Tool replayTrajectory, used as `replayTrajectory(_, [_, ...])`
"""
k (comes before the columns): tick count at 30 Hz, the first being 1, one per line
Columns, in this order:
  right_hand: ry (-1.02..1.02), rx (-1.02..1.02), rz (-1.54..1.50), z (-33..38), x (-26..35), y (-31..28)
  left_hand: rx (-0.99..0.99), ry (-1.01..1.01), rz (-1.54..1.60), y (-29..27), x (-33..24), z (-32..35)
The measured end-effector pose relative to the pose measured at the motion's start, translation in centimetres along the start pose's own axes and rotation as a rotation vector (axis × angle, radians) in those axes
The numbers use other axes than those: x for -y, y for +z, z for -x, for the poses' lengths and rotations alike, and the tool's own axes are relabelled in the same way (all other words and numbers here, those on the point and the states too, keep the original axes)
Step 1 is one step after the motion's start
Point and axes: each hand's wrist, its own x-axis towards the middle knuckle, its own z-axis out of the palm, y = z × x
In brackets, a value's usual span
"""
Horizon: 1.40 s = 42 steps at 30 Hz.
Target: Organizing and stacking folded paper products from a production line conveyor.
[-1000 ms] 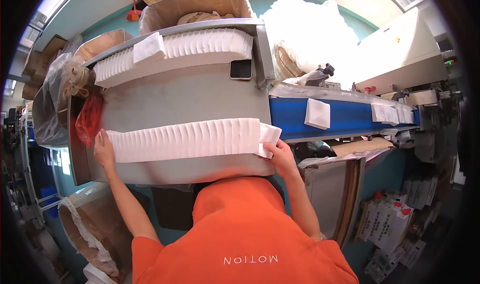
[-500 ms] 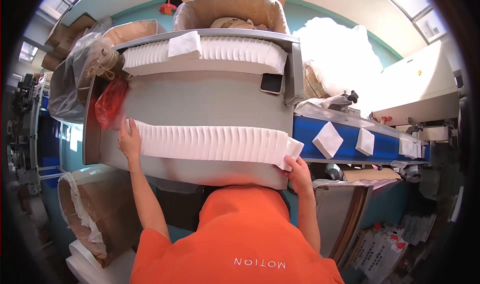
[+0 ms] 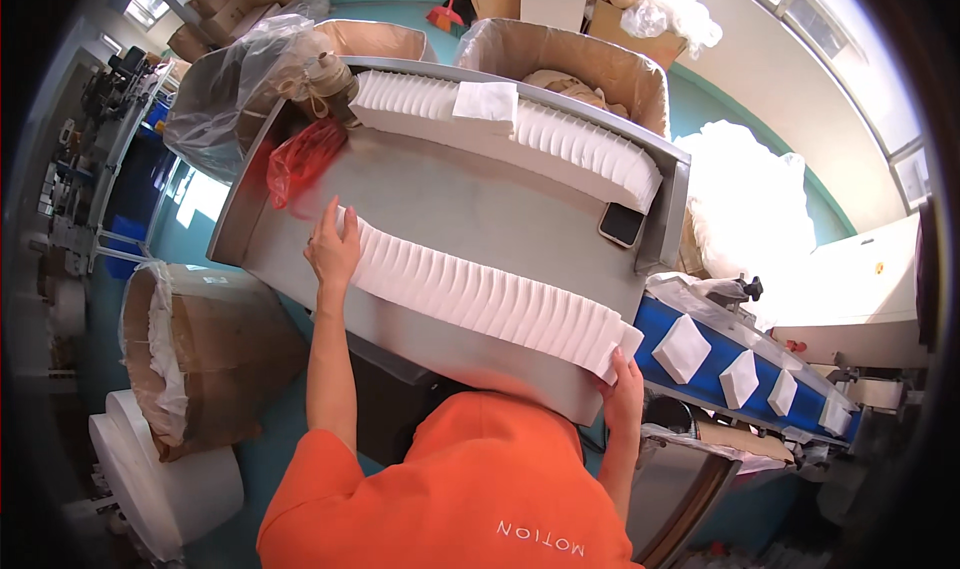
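Observation:
A long row of white folded napkins (image 3: 480,287), standing on edge and pressed side by side, lies across the near part of the metal table. My left hand (image 3: 333,249) is at its left end, thumb and fingers around the end napkins. At the other end, my right hand (image 3: 624,384) grips the last napkins with the thumb on top; its other fingers are partly hidden. One napkin there sits askew from the row. Along the far edge stands a second napkin row (image 3: 580,154), with a loose flat napkin (image 3: 486,102) lying on top.
A phone (image 3: 621,225) lies by the table's right wall, and a red plastic bag (image 3: 303,159) at its left. On the right, a blue conveyor belt (image 3: 712,371) carries several napkins. Lined cartons (image 3: 480,44) stand behind the table; another carton (image 3: 225,354) is at lower left.
The view has turned, so the table now slants down to the right. Both hands stay at the ends of the near row. Napkins on the belt have shifted, with more showing separately.

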Motion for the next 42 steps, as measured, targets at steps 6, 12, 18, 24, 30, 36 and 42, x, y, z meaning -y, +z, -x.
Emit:
replayTrajectory(6, [-0.024, 0.044, 0.065, 0.5, 0.3, -3.2, 0.032, 0.049, -0.077, 1.2, -1.2, 0.1])
replayTrajectory(12, [0.018, 0.004, -0.149, -1.2, 0.5, 0.3, 0.073, 0.011, -0.066, -0.4, -1.2, 0.2])
replayTrajectory(18, [-0.051, -0.182, -0.333, 0.0, 0.1, -1.5, 0.103, 0.027, -0.028, 0.4, -1.1, -0.2])
replayTrajectory(24, [-0.377, -0.234, 0.631, -1.4, 0.9, 2.7, 0.118, 0.037, -0.042, 0.7, -1.8, 0.4])
replayTrajectory(30, [0.039, 0.049, -0.203, -2.0, -1.3, 0.3, 0.137, 0.033, -0.024, 1.0, -1.8, 0.2])
replayTrajectory(36, [-0.071, -0.189, 0.12, -0.2, 0.5, 2.0, 0.144, 0.033, -0.045, 0.8, -0.8, -0.1])
replayTrajectory(42, [-0.207, -0.077, 0.218, -1.3, -0.6, 0.8, 0.164, 0.026, -0.02, 1.3, -0.7, -0.1])
